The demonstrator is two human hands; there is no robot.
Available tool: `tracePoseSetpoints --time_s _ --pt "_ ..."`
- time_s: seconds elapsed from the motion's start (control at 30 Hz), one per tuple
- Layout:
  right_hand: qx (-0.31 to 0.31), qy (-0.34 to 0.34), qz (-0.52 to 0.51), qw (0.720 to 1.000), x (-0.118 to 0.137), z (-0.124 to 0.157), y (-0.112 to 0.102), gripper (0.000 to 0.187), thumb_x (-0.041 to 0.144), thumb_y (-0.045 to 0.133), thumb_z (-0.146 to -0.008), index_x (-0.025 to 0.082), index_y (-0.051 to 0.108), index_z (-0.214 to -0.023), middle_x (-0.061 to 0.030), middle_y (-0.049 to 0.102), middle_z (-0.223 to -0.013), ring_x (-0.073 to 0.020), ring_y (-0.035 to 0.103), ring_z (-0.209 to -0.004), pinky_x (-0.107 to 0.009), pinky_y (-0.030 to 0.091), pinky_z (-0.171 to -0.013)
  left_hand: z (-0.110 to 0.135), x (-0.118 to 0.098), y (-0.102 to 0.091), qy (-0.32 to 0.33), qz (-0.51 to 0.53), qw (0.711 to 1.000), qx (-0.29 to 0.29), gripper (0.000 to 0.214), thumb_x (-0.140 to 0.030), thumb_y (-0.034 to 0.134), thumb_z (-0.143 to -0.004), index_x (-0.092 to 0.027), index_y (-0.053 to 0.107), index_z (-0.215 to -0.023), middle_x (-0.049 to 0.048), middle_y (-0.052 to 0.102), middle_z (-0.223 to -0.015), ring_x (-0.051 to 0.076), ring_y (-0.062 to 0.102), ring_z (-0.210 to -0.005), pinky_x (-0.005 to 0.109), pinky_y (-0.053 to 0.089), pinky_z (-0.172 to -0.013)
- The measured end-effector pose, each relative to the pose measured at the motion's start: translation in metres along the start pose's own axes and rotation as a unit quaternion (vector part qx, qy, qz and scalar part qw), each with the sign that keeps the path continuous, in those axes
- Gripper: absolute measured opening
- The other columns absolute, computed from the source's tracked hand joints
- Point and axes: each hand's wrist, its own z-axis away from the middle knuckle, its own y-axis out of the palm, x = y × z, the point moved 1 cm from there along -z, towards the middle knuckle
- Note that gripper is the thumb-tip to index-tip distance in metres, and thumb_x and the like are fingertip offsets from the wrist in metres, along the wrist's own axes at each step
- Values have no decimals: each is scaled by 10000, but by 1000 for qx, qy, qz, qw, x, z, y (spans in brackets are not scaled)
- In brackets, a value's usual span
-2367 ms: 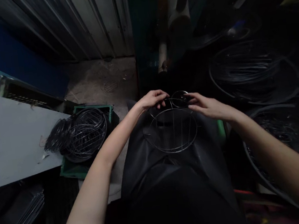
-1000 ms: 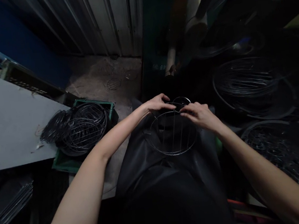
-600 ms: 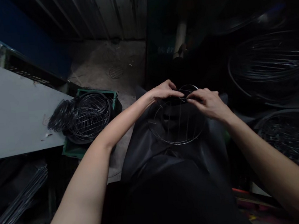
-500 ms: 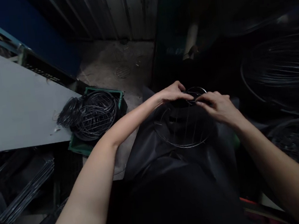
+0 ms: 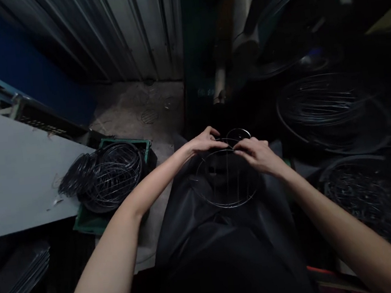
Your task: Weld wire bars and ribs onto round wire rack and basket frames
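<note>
A round wire frame [image 5: 225, 180], a large ring joined by thin spokes to a small ring [image 5: 238, 134], rests on my dark-clothed lap. My left hand [image 5: 205, 141] pinches the frame's far left edge near the small ring. My right hand [image 5: 257, 155] pinches the wires on the right of that ring, fingers pressed together. Both hands meet at the far end of the frame.
A green crate [image 5: 115, 184] heaped with finished wire frames [image 5: 105, 175] stands on the floor at my left, beside a grey tabletop [image 5: 12, 181]. Large coils of dark wire [image 5: 325, 103] fill the right side. A corrugated metal wall [image 5: 126, 32] and bare concrete floor [image 5: 138, 108] lie ahead.
My hands have stayed at the small ring, with the right fingers shifting slightly closer to the left. The view swung right and back; the frame remains on my lap.
</note>
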Motion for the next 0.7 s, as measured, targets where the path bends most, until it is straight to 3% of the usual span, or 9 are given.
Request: tracePoseSetpoints --time_s 0.17,0.3,0.4,0.5,0.6,0.7 --pt "-19 3 -13 1000 5 0 -3 248 375 422 -899 240 629 -888 -65 658 -862 -238 549 -837 -429 363 -784 6 -4 0 -2 -5 1000 -9 456 -327 784 -636 -149 501 -947 -60 509 -658 62 468 -556 209 329 -535" --pt "-38 -22 -34 998 8 -10 -15 234 379 451 -885 236 635 -863 -62 634 -853 -229 543 -848 -438 392 -806 7 -18 -9 34 5 999 -24 424 -295 784 -627 -146 498 -902 -61 506 -658 62 463 -582 211 336 -565" --pt "-91 -34 -26 995 10 -21 -28 235 411 492 -859 244 657 -852 -89 603 -1073 -273 519 -1015 -489 395 -867 5 -39 -20 80 0 996 -37 421 -242 797 -596 -144 484 -860 -69 486 -650 60 442 -592 220 341 -589" --pt "-126 -53 -37 990 8 -28 -34 243 432 514 -844 233 654 -837 -77 408 -1395 -328 347 -1290 -548 322 -1002 1 -52 -26 108 -5 994 -33 422 -228 799 -582 -141 486 -851 -52 509 -693 74 465 -639 235 363 -622" --pt "-101 -62 -87 989 2 -30 -28 243 432 500 -856 224 625 -844 -65 312 -1469 -300 296 -1355 -516 288 -1076 -4 -48 -26 111 -12 993 -27 429 -250 800 -578 -140 495 -858 -37 526 -736 87 483 -684 241 374 -641" --pt "-67 -47 -114 990 -5 -25 -19 233 432 483 -868 231 600 -869 -81 376 -1429 -271 365 -1324 -484 317 -1077 -10 -34 -24 115 -33 992 -25 431 -355 781 -613 -144 519 -882 -31 531 -746 93 488 -702 240 374 -649"
